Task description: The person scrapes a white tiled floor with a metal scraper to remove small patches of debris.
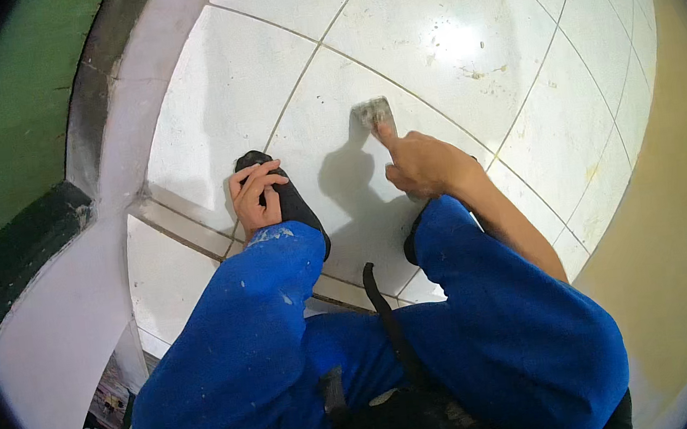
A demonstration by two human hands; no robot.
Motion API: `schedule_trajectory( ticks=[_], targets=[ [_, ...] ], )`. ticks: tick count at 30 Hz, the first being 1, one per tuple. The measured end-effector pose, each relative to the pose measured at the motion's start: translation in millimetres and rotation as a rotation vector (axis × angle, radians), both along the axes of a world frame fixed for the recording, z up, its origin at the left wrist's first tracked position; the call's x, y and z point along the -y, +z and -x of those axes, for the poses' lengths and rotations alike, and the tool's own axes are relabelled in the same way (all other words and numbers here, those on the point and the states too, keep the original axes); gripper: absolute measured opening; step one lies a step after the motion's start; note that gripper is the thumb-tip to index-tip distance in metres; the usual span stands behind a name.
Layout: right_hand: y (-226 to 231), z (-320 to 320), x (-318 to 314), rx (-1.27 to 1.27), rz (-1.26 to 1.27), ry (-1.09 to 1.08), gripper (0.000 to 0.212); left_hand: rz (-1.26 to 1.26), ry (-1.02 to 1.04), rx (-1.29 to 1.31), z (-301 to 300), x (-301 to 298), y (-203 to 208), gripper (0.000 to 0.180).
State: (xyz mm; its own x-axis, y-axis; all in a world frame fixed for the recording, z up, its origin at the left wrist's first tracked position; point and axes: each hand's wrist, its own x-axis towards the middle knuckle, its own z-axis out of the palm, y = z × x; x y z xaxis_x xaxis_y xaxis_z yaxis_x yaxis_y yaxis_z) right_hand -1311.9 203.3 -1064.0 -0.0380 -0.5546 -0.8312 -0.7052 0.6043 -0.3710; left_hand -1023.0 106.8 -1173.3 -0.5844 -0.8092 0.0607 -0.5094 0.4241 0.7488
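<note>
My right hand point(425, 163) grips a putty knife, its index finger stretched toward the grey, smeared blade point(372, 111). The handle is hidden in the closed fingers. The blade lies at the white tiled floor point(297, 105), below a grout line; whether its edge touches the tile I cannot tell. Over my black left shoe point(299, 207) rests my left hand point(255, 199), fingers loosely bent and apart, holding nothing. Part of my right shoe point(412, 247) shows beside the blue trouser leg. A shadow of the right hand falls on the tile to its left.
Specks and brownish smears point(484, 73) mark the tiles farther off. A tiled step edge point(184, 224) runs beneath my feet. A pale wall point(55, 290) with a dark ledge stands at left, a yellowish wall point(656, 204) at right. A black strap point(380, 299) hangs between my knees.
</note>
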Motion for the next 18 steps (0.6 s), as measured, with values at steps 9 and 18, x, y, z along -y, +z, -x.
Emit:
schedule_trajectory(
  ticks=[9, 18],
  targets=[
    [-10.7, -44.4, 1.0, 0.079, 0.142, 0.228, 0.073, 0.025, -0.297, 0.219, 26.8, 3.3, 38.5, 0.038],
    [-22.2, -66.2, 56.4, 0.133, 0.244, 0.234, 0.075, 0.119, -0.307, 0.091, 53.6, 27.4, 10.1, 0.045]
  ],
)
